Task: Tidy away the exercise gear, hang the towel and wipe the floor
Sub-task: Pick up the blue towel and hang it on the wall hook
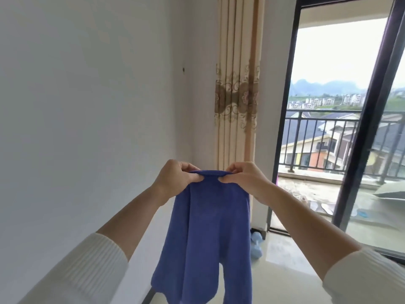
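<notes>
Both hands are clamped on the blue towel (208,227). The left hand (175,176) and right hand (243,175) each pinch its top edge between thumb and curled fingers. They sit close together, with a short bunched span of cloth stretched between them. Below the grip the towel hangs free in loose folds, and its lower end drops out of view.

Above the grip and a little to its left, a small dark fitting (183,70) sits on the white wall (87,106). It is probably a hook or nail, though it is too small to be sure. If it is the hanging point, the step in hand is getting the towel up to it.

To do that well, the hands should gather the span between them into one firm fold or find a loop. They should then lift it straight up and seat it fully over the fitting before either pinch lets go. One hand should release first, to test that the towel holds.

Beyond the right hand hangs a cream curtain (236,95), then the dark balcony door frame (285,106). Below the grip, past the towel's right edge, a pale blue dumbbell (256,241) lies on the floor (285,270) near the curtain's foot. It has not yet been tidied away.
</notes>
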`<state>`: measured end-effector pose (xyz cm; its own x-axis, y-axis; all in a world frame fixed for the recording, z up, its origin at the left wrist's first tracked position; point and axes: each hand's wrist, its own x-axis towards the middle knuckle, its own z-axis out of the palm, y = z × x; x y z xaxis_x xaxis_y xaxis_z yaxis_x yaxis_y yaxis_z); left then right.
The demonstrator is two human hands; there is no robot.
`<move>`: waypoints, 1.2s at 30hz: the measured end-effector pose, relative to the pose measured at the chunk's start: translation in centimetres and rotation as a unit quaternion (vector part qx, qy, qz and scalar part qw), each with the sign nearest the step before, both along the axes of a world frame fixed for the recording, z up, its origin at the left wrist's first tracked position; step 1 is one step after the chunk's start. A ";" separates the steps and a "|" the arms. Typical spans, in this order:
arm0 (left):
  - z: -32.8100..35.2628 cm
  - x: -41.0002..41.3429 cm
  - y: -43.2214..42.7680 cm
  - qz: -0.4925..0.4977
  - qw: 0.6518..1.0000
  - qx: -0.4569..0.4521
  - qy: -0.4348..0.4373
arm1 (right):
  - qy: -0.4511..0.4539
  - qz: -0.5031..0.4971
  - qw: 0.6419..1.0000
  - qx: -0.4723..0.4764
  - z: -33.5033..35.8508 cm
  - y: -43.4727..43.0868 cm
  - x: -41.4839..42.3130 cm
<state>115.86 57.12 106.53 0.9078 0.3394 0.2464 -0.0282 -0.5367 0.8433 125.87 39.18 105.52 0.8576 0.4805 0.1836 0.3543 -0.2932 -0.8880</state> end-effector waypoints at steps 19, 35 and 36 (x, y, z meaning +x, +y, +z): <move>5.5 42.6 15.1 0.082 0.972 0.199 -0.099 | -0.200 -0.068 0.977 0.023 6.7 17.2 42.6; 16.9 72.4 37.9 0.116 0.845 0.506 -0.125 | -0.403 -0.003 0.914 0.043 17.3 39.5 74.3; 17.1 73.9 38.7 0.123 0.833 0.529 -0.108 | -0.444 -0.010 0.896 0.008 17.7 40.7 76.0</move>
